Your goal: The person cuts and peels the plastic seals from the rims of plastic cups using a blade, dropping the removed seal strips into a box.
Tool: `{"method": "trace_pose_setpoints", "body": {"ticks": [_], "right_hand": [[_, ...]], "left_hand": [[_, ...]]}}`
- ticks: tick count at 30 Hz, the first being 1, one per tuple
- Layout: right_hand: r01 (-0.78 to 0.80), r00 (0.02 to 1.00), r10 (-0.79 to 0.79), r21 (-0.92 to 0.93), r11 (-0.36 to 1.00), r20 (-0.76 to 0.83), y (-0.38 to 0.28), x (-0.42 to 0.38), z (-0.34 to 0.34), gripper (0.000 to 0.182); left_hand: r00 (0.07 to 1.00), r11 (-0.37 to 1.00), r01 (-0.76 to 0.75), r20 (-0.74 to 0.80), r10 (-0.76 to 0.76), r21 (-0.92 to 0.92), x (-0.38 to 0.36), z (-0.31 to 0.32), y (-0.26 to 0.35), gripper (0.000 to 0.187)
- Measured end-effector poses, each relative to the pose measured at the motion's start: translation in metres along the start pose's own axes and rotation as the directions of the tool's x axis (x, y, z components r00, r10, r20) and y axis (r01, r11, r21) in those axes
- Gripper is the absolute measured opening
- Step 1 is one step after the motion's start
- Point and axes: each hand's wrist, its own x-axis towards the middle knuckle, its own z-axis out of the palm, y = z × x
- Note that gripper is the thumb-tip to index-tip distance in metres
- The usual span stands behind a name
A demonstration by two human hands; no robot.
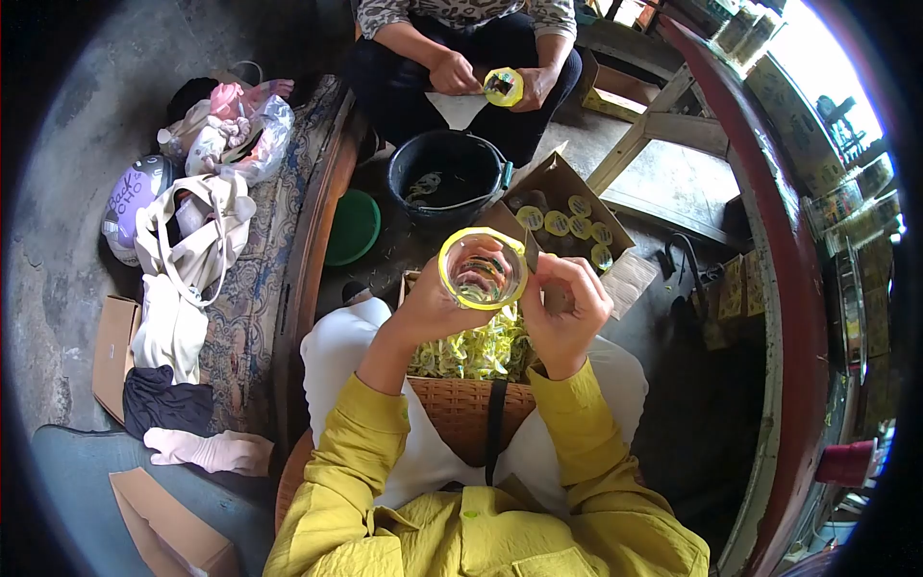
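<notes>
My left hand [423,310] is wrapped round a clear cup [481,271] with a yellow rim, its open top facing up toward me. Close to the cup's right side is my right hand [569,313], thumb and index finger pinched together near the rim; whatever they hold is too small to make out. Under both hands, a box [524,373] on the lap holds many small yellow-green wrapped packets [466,351]. A woven brown basket [460,413] lies between my knees.
Opposite sits a person [461,58] holding another yellow-rimmed cup [502,87]. Between us are a dark bucket [444,178], a green lid [353,228] and a carton [615,229] of yellow-topped cups. Bags [197,231] and a helmet [127,213] lie left; a red-edged counter [760,183] stands right.
</notes>
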Motion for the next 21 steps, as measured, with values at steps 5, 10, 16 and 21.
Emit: {"method": "trace_pose_setpoints", "body": {"ticks": [5,10,16,21], "right_hand": [[0.001,0.999,0.000,-0.027,1.000,0.034,-0.001,-0.002,-0.003,0.021],[0.003,1.000,-0.003,-0.014,1.000,0.024,0.000,-0.005,0.001,0.020],[0.064,0.998,-0.061,-0.089,0.994,0.032,0.001,-0.005,0.001,0.019],[0.056,0.997,-0.051,-0.078,0.995,0.063,0.002,0.000,-0.001,0.020]], "left_hand": [[0.999,1.000,-0.002,-0.054,0.004,0.031,0.000,-0.003,0.001,0.059],[0.999,1.000,-0.014,-0.045,0.014,0.006,0.000,-0.004,-0.001,0.060],[0.998,0.997,0.050,-0.026,-0.048,0.064,0.000,-0.006,0.006,0.060],[0.996,0.995,0.068,0.044,-0.072,0.072,-0.001,-0.006,0.005,0.062]]}}
